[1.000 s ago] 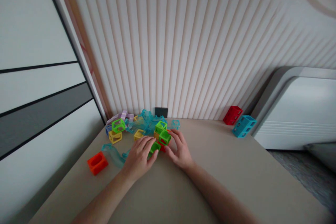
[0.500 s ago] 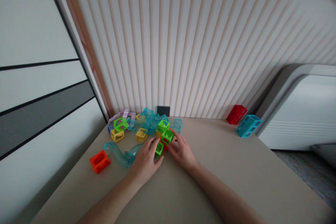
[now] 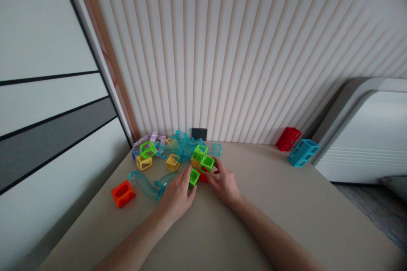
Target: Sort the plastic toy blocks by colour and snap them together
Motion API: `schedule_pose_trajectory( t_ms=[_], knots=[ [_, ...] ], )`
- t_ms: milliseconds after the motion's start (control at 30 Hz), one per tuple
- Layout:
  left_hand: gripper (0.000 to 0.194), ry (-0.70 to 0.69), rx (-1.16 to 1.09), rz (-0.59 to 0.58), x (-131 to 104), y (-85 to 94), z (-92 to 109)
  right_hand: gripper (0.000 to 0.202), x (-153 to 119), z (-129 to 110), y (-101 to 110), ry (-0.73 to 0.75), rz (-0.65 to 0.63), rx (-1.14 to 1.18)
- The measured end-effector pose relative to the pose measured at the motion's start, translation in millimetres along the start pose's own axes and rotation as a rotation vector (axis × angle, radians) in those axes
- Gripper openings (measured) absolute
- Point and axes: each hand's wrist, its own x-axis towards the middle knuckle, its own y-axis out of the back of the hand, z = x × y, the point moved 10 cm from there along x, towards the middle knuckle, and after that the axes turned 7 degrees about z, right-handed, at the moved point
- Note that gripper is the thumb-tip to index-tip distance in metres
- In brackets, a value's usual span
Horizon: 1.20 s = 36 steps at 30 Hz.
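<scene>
My left hand (image 3: 177, 191) is closed on a green open-frame cube block (image 3: 194, 176), fingers over its far left side and thumb at its near edge. My right hand (image 3: 225, 183) grips a second green cube block (image 3: 207, 163) by its right side, fingers and thumb curled round it. Just beyond, a third green cube block (image 3: 200, 151) rests over a yellow block (image 3: 195, 161), and a red block (image 3: 203, 175) shows partly between my hands. Whether these pieces are joined I cannot tell. A clear blue curved tube (image 3: 144, 184) lies left of my left hand.
An orange block (image 3: 123, 194) lies at the left. Clear blue track pieces (image 3: 181, 146), yellow cubes (image 3: 172, 162), a green cube (image 3: 148, 149) and purple pieces (image 3: 154, 137) are heaped toward the ribbed wall (image 3: 222, 51). Red (image 3: 288, 139) and blue (image 3: 303, 152) blocks stand at the right edge.
The green cube in my right hand has shifted slightly right, and a gap between it and the left-hand cube shows more plainly. My left fingers have drawn together around their cube.
</scene>
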Motion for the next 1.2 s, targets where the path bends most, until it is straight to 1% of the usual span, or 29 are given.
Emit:
schedule_pose_trajectory(
  t_ms=[200,367,533,600,733,833,1033,1200],
  knots=[
    [0.059,0.100,-0.107,0.005,-1,0.8,-7,0.051,2,0,4,0.014,0.035,-0.020],
    [0.050,0.201,-0.254,0.063,1,5.8,-12,0.051,2,2,3,0.029,0.048,-0.028],
    [0.046,0.275,-0.359,0.057,2,6.9,-16,0.051,4,3,4,0.012,0.059,-0.010],
    [0.048,0.293,-0.368,0.055,0,5.1,-19,0.051,4,3,4,0.002,0.057,-0.010],
    [0.059,0.279,-0.373,0.068,-3,0.7,-23,0.054,4,0,5,0.020,0.047,-0.042],
    [0.061,0.247,-0.410,0.067,-2,-0.7,-21,0.055,3,-5,7,0.065,0.040,-0.068],
    [0.066,0.201,-0.474,0.078,5,6.8,-10,0.054,3,-3,9,0.057,0.015,-0.071],
    [0.065,0.204,-0.471,0.124,7,13.8,-11,0.048,3,-6,10,0.091,0.020,-0.050]
  ],
)
